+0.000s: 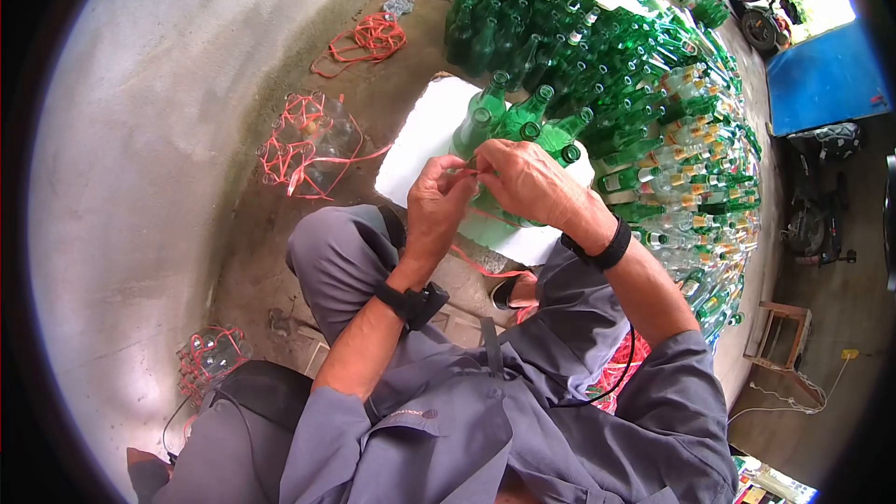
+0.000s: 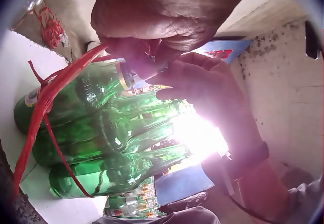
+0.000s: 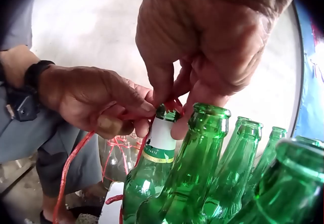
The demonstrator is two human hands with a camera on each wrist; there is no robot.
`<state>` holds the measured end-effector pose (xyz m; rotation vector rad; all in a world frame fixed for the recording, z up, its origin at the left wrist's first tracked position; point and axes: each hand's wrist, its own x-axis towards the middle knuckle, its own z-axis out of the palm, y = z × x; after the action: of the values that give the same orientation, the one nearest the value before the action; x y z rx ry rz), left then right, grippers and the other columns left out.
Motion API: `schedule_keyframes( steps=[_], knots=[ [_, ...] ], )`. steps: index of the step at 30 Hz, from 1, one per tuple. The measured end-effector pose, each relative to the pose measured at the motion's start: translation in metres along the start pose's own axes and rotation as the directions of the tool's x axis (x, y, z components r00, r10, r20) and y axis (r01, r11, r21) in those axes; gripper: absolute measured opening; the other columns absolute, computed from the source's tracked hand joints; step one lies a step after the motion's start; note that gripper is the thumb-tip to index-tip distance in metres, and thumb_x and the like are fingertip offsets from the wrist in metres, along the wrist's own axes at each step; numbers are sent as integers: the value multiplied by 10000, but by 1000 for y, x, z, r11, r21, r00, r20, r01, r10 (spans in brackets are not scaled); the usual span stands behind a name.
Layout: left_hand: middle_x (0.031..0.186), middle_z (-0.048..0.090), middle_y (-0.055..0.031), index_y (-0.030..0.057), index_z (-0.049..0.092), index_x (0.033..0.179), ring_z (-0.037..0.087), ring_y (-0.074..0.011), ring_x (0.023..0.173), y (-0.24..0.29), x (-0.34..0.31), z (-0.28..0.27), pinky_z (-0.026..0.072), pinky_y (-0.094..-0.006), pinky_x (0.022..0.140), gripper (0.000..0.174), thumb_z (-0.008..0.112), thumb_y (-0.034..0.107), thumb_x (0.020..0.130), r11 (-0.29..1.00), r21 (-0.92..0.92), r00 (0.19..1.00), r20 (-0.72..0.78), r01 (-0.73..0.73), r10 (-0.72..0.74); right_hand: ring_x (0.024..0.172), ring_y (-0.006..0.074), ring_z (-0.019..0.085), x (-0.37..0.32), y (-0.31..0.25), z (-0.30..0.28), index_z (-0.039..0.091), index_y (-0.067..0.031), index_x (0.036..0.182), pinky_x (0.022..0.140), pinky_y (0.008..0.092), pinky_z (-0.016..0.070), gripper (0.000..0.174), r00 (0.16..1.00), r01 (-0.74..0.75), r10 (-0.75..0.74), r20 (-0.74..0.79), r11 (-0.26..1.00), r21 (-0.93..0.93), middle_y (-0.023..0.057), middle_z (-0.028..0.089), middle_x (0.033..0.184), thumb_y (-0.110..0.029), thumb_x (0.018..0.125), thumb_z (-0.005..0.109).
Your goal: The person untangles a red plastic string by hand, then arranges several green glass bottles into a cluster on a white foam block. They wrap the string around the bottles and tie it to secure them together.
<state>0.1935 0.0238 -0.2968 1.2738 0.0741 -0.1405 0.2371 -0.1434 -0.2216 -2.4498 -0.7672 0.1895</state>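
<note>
A cluster of green glass bottles (image 1: 523, 117) stands upright on a white foam block (image 1: 420, 145), with red plastic string (image 2: 40, 107) tied round their bodies. My left hand (image 1: 439, 210) pinches the string between thumb and fingers beside one bottle's neck. From the other side, my right hand (image 1: 537, 182) pinches it too, and the two hands' fingertips almost meet. In the right wrist view a loop of the string lies at the mouth of a bottle with a white and green neck label (image 3: 161, 135). A loose tail hangs from my left hand.
Rows of green and clear bottles (image 1: 635, 84) fill the floor at the right. Clear bottles bound with red string (image 1: 308, 145) stand at the left, below a heap of red string (image 1: 373, 37). Farther right are a blue panel (image 1: 826, 79) and a wooden stool (image 1: 779, 334).
</note>
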Motion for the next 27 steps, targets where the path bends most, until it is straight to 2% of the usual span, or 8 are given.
schedule_keyframes(
  steps=[4,7,11,16,19,22,24,27],
  knots=[
    [865,702,-29,23,600,1098,593,-40,683,-2,1,0,445,-189,555,187,671,56,929,997,49,998,-24,-52,53,807,391,669,-4,3,3,595,-8,961,691,464,524,177,999,28,-29,-44,999,-21,158,672,840,-112,853,689],
    [885,702,-27,19,611,1069,600,-41,721,-1,0,-2,451,-189,578,158,671,56,927,999,41,1000,-5,-22,22,808,384,668,-7,3,4,593,-13,957,694,461,526,181,999,33,-34,-20,997,-73,149,668,836,-111,847,697],
    [887,701,-37,10,612,1062,596,-43,714,-2,-2,1,456,-194,589,143,651,41,928,998,-14,998,-21,-67,67,808,382,667,-10,-1,-2,597,-17,899,684,455,520,206,999,19,-21,-23,997,-78,152,663,838,-177,857,720],
    [841,710,-55,0,613,1042,543,-29,626,2,-6,-9,423,-195,546,114,597,6,930,995,94,1000,-13,27,-26,795,381,666,-10,7,8,593,-17,834,676,451,515,282,999,-31,26,-24,979,-203,163,659,832,-254,855,744],
    [824,711,-64,7,611,1028,483,-11,562,9,-9,-6,367,-185,487,99,590,27,933,998,48,998,-40,50,-48,794,374,674,-11,4,12,623,-18,902,687,445,524,284,996,-79,70,-59,982,-174,175,673,845,-262,840,755],
    [822,713,-76,23,606,1024,414,-1,505,17,-10,-8,299,-181,438,96,575,48,937,997,58,998,-36,59,-57,805,359,686,-10,-5,11,640,-17,1014,697,433,534,308,982,-52,24,-189,988,-147,173,691,878,-248,843,749],
    [793,695,-59,31,602,1034,398,-6,490,21,-10,-10,283,-178,432,107,570,50,933,996,29,995,-38,90,-89,754,357,677,-8,3,20,594,-30,1092,649,449,505,330,960,130,-168,-225,976,-176,136,681,856,-242,876,726],
    [724,634,-15,44,589,1041,373,-13,466,20,-2,-21,258,-180,418,123,562,46,921,985,-47,984,-66,163,-166,758,347,685,-5,0,20,614,-22,1024,616,444,507,245,971,96,-131,-198,980,-176,134,692,840,-210,892,700]
  ],
)
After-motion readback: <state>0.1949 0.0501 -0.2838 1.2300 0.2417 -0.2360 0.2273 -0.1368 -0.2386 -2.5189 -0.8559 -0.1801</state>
